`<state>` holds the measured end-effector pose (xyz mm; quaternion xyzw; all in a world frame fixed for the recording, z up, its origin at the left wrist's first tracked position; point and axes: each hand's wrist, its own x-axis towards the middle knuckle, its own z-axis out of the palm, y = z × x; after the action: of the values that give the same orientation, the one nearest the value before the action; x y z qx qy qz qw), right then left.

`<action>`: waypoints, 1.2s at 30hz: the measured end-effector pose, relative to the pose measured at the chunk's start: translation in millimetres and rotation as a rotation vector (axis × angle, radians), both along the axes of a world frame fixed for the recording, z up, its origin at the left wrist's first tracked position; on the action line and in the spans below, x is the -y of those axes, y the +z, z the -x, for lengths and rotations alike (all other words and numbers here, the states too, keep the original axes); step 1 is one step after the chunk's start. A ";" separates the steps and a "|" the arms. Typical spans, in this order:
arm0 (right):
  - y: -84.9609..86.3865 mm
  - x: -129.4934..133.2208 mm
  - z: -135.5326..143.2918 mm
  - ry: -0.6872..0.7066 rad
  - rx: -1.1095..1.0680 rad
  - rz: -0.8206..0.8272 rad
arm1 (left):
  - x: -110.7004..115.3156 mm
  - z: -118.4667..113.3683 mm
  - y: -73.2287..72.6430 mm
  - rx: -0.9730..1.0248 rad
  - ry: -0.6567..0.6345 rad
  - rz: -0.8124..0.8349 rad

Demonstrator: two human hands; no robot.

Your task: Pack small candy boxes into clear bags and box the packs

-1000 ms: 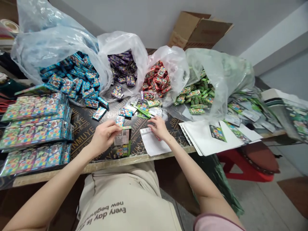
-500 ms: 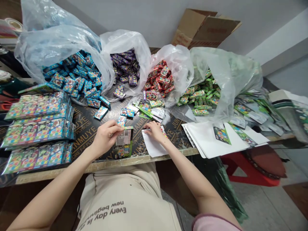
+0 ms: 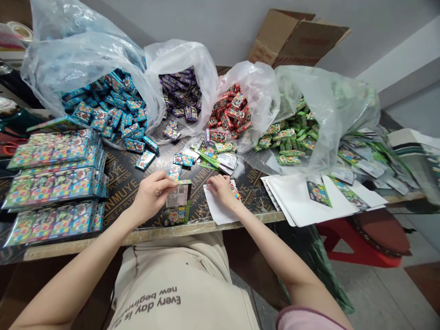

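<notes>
My left hand (image 3: pixel 153 195) pinches the upper left edge of a printed packaging card (image 3: pixel 177 206) with a barcode and a green edge, at the table's front. To its right, my right hand (image 3: pixel 223 190) lies with curled fingers over a white card (image 3: pixel 222 213); what its fingertips grip is hidden. A small red packet (image 3: pixel 235 189) shows from beneath that hand. Just above the printed card lie small blue packets (image 3: pixel 183 160). Beyond my right hand there is a loose pile of green printed cards and plastic sleeves (image 3: pixel 220 159).
Plastic bags spill blue (image 3: pixel 117 103), purple (image 3: pixel 180 89), red (image 3: pixel 233 112) and green packets (image 3: pixel 299 133) along the back. Stacked filled packs (image 3: pixel 51 183) stand at left. White sheets (image 3: pixel 295 206) overhang the front edge at right, near a red stool (image 3: pixel 360 247).
The view has shifted slightly. Both hands keep nearly the same place and pose, and a little more of the red packet shows beside my right hand.
</notes>
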<state>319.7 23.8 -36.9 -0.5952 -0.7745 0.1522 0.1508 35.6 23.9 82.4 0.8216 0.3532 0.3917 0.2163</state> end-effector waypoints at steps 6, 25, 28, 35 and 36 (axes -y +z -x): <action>-4.0 -5.2 2.6 -0.040 -0.020 0.023 | 0.1 0.8 -1.1 0.015 0.005 0.034; -4.6 -9.6 2.4 -0.065 -0.099 0.088 | 2.2 1.3 2.0 -0.020 0.006 -0.008; -3.2 -5.1 2.4 -0.065 -0.107 0.075 | 1.8 1.6 1.2 -0.016 0.002 -0.027; -4.6 -9.9 4.0 -0.086 -0.086 0.118 | 2.0 1.8 0.8 -0.009 0.010 0.001; -4.3 -10.6 4.3 -0.085 -0.082 0.127 | 2.2 1.8 1.2 -0.006 0.010 0.002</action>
<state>315.4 34.4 -41.2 -0.6293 -0.7304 0.2187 0.1506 33.9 21.7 83.5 0.8207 0.3582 0.3901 0.2142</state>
